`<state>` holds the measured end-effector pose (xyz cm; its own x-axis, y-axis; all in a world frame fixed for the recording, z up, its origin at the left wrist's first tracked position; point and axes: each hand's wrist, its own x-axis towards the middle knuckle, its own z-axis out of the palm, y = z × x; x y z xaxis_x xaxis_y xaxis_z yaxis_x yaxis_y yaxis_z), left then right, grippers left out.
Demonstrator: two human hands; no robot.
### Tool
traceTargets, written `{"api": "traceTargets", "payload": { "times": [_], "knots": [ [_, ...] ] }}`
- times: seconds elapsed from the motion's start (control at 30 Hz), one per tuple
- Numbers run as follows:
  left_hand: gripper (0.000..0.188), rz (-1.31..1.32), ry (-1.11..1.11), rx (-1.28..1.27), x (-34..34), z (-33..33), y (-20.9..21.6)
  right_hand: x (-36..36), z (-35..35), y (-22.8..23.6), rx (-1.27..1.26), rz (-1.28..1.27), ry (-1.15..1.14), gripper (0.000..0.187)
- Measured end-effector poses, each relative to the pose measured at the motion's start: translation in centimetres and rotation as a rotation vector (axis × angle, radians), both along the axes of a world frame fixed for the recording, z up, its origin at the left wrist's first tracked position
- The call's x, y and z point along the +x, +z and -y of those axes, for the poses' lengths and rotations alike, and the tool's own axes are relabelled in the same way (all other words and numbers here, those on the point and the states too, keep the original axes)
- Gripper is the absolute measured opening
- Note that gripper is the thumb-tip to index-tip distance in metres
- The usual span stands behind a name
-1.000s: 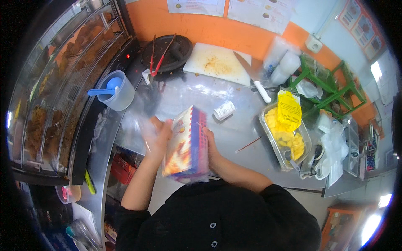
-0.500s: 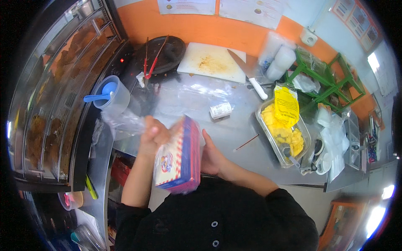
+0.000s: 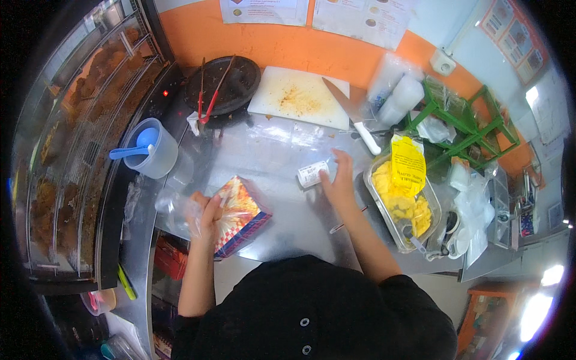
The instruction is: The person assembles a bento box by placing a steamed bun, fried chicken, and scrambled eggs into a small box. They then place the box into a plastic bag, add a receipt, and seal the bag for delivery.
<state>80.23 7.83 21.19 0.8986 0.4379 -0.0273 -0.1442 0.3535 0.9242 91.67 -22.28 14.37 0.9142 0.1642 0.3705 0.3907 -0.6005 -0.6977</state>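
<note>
A red, blue and yellow printed box (image 3: 243, 213), wrapped in a clear plastic bag, rests near the front edge of the steel counter. My left hand (image 3: 207, 216) is closed on the gathered neck of the plastic bag (image 3: 174, 207) at the box's left side. Its loose end sticks out to the left. Over the middle of the counter, my right hand (image 3: 339, 180) has thumb and fingers apart beside a small white label roll (image 3: 312, 174). The thumb is at the roll's right end; whether it touches cannot be seen.
A knife (image 3: 363, 135) lies partly on the white cutting board (image 3: 282, 78). Tongs (image 3: 210, 108) rest on a dark round pan (image 3: 240, 75). To the left stands a tub (image 3: 165, 159) with a blue scoop; rightward, a metal tray (image 3: 393, 231) of yellow spread and a green rack (image 3: 429, 108).
The bagged box has come down onto the counter and turned, showing another face. My right hand has left it and moved right and forward to the label roll.
</note>
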Motion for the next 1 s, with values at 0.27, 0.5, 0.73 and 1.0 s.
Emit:
{"api": "traceTargets", "payload": {
  "times": [0.27,0.5,0.73,1.0],
  "knots": [
    [0.042,0.108,0.091,-0.068,0.6,-1.8,-1.0,1.7,-2.9,0.3,0.370,-0.260,0.361,0.040],
    [0.040,0.093,0.068,0.027,0.9,-1.2,-2.8,-4.1,-3.8,-2.3,-0.128,-0.446,0.279,0.024],
    [0.014,0.118,-0.346,0.835,5.0,3.8,-5.4,-3.9,-5.7,-4.1,-0.189,-0.377,0.316,0.015],
    [0.038,-0.074,-0.309,0.965,5.7,5.8,-5.4,10.2,4.7,-3.2,-0.418,-0.040,-0.111,0.028]
  ]
}}
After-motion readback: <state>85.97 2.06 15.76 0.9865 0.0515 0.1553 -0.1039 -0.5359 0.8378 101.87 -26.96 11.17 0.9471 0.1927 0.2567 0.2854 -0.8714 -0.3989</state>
